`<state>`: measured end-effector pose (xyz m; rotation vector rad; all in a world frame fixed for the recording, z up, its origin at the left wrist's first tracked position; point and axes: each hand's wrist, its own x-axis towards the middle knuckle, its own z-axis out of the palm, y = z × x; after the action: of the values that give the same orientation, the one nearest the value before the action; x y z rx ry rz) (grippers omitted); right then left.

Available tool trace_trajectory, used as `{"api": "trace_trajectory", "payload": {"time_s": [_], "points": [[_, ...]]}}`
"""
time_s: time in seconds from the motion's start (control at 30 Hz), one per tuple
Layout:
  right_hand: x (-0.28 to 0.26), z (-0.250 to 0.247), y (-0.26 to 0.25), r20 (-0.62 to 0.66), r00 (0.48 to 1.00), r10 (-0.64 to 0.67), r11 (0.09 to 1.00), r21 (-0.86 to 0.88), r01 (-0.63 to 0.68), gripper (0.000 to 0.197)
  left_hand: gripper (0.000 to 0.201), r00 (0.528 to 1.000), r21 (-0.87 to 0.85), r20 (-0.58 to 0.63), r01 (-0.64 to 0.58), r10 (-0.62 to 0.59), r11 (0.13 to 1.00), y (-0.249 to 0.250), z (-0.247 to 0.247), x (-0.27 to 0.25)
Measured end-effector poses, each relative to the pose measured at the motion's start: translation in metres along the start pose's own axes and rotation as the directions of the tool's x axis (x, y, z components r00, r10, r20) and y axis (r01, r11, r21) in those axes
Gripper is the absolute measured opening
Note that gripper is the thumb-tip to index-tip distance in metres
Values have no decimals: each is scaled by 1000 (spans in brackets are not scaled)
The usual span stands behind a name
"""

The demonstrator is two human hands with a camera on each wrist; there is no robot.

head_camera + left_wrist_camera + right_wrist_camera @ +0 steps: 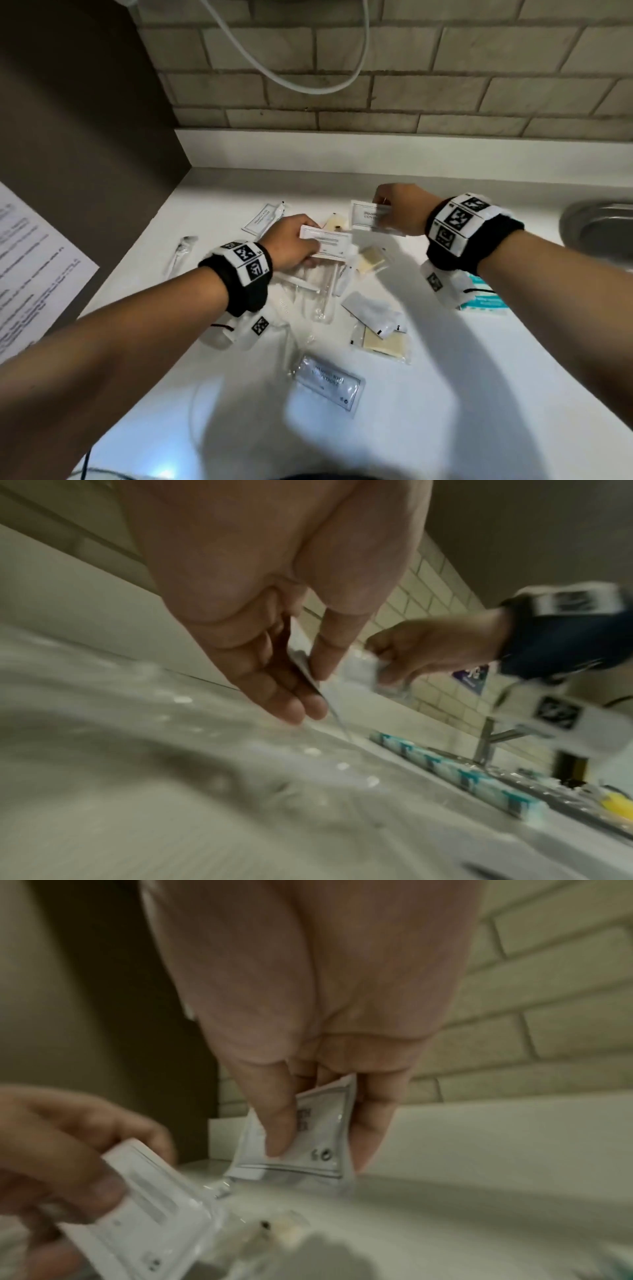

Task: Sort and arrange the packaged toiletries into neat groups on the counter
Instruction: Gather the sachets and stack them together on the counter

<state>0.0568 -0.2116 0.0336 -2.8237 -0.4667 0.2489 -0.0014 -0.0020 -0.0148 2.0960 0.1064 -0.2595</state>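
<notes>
My left hand pinches a flat white sachet between thumb and fingers, held just above a heap of clear-wrapped toiletries; in the left wrist view the same sachet shows edge-on under the thumb. My right hand grips a white shampoo sachet a little further back and to the right, its thumb pressed on the sachet's printed face. More packets lie loose on the white counter: a sachet at the back left, a soap packet, a white pouch, a sachet in front.
A steel sink sits at the right edge, with a teal-and-white pack beside it under my right wrist. A brown panel with a printed sheet walls the left. Tiled wall and a hanging white cable stand behind.
</notes>
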Motion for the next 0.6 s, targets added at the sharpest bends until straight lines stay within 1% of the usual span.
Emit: {"api": "trace_trajectory", "payload": {"time_s": [0.07, 0.13, 0.2, 0.27, 0.3, 0.33, 0.37, 0.4, 0.43, 0.47, 0.53, 0.6], "points": [[-19, -4, -16, 10, 997, -71, 996, 57, 70, 30, 25, 997, -121, -3, 75, -76, 990, -7, -6, -7], [-37, -1, -35, 50, 988, -144, 986, 96, 139, 21, 29, 995, -242, 21, 97, -95, 965, -5, -6, -18], [-49, 5, -50, 84, 974, -211, 969, 150, 197, 17, 25, 997, -372, 45, 81, -70, 925, 4, -3, -33], [-57, 15, -60, 76, 971, -226, 965, 151, 213, 19, 21, 997, -464, 74, 67, -36, 883, 12, -1, -51], [-61, 20, -63, 61, 972, -225, 966, 145, 214, 20, 27, 994, -494, 103, 78, -31, 866, 14, 0, -60], [-63, 23, -65, 45, 974, -222, 966, 149, 213, 22, 41, 990, -502, 138, 96, -30, 860, 16, -1, -65], [-66, 25, -66, 25, 977, -212, 965, 163, 206, 26, 54, 984, -483, 177, 110, -26, 869, 16, -2, -69], [-69, 29, -67, 8, 980, -200, 963, 187, 195, 30, 59, 978, -441, 209, 110, -17, 891, 15, -3, -74], [-73, 30, -69, -8, 983, -186, 962, 202, 184, 33, 54, 974, -396, 226, 105, -14, 912, 13, -3, -78], [-78, 33, -71, -29, 985, -171, 963, 206, 174, 38, 42, 974, -356, 227, 104, -22, 929, 11, -3, -84], [-89, 40, -74, -81, 987, -139, 976, 160, 151, 48, 23, 981, -312, 186, 106, -49, 944, 1, -5, -90], [-105, 48, -80, -93, 988, -123, 985, 106, 133, 58, 14, 992, -303, 114, 84, -52, 949, -10, -9, -95]]}}
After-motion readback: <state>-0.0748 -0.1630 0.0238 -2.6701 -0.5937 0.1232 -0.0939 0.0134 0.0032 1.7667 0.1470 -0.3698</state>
